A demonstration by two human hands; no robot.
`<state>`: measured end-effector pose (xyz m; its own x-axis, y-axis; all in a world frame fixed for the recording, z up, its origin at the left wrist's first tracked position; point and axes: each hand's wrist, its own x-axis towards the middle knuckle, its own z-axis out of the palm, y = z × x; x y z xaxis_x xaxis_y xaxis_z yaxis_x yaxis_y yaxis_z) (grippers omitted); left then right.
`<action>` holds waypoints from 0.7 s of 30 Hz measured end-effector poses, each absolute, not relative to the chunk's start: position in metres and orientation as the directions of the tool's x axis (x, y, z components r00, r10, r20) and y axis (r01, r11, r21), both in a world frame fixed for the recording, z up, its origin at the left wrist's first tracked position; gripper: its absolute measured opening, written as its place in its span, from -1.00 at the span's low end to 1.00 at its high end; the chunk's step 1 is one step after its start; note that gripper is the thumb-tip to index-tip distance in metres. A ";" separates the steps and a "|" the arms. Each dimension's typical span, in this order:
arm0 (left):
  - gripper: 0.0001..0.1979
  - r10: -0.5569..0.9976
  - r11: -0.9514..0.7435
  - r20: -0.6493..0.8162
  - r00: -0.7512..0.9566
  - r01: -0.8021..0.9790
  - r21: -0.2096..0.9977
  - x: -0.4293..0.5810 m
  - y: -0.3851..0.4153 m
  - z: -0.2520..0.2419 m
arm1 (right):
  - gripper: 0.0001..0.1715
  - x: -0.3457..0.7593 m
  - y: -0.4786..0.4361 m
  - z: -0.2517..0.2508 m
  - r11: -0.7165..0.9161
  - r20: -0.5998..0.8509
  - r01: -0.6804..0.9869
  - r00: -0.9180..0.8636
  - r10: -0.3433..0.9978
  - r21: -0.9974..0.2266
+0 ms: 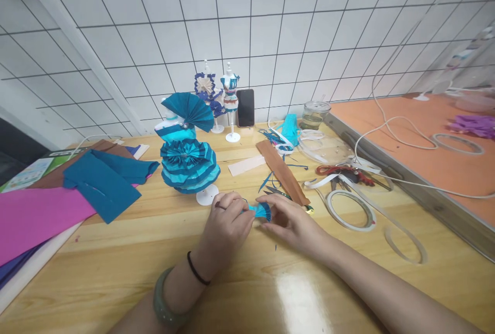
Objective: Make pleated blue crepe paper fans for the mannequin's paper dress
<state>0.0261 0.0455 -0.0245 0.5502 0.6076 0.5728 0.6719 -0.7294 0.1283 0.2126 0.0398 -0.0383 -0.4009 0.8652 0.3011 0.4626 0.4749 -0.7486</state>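
Observation:
A small pleated blue paper fan [263, 211] is held low over the wooden table. Its narrow end is pinched in my left hand [228, 223], whose fingers are curled closed. At the wide, fluted edge, the thumb and fingers of my right hand [292, 220] curve around the fan and touch it. Just beyond my hands stands a mini dress form in a tiered blue paper skirt [189, 174], with a large teal pleated fan [189, 111] at its chest and a round white base [208, 195]. Scissors [276, 191] lie partly under a brown paper strip [284, 171], near my right hand.
Teal [108, 189] and pink paper sheets [42, 215] are piled at left. Smaller dressed forms [231, 97] and a phone [246, 108] stand by the tiled wall. At right are a tape roll [351, 210], keys, a glass jar [313, 115], loose cable and an orange surface [410, 143].

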 end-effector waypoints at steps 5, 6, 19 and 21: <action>-0.84 0.620 -0.726 0.556 0.553 0.673 0.141 0.027 0.045 -0.024 | -0.64 0.213 0.041 -0.039 0.497 0.306 0.454 -0.431 0.849 -0.739; -0.84 0.625 -0.723 0.553 0.551 0.675 0.145 0.027 0.045 -0.023 | -0.67 0.214 0.041 -0.039 0.501 0.315 0.454 -0.426 0.848 -0.737; -0.84 0.597 -0.753 0.563 0.571 0.642 0.147 0.026 0.046 -0.027 | -0.66 0.216 0.043 -0.036 0.517 0.328 0.457 -0.431 0.841 -0.724; -0.84 0.585 -0.760 0.573 0.574 0.634 0.142 0.026 0.045 -0.027 | -0.62 0.216 0.043 -0.037 0.499 0.308 0.462 -0.428 0.850 -0.733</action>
<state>0.0260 0.0454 -0.0267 0.5735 0.5852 0.5733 0.6341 -0.7602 0.1417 0.2161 0.0426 -0.0370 -0.4282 0.8497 0.3078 0.4624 0.4986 -0.7332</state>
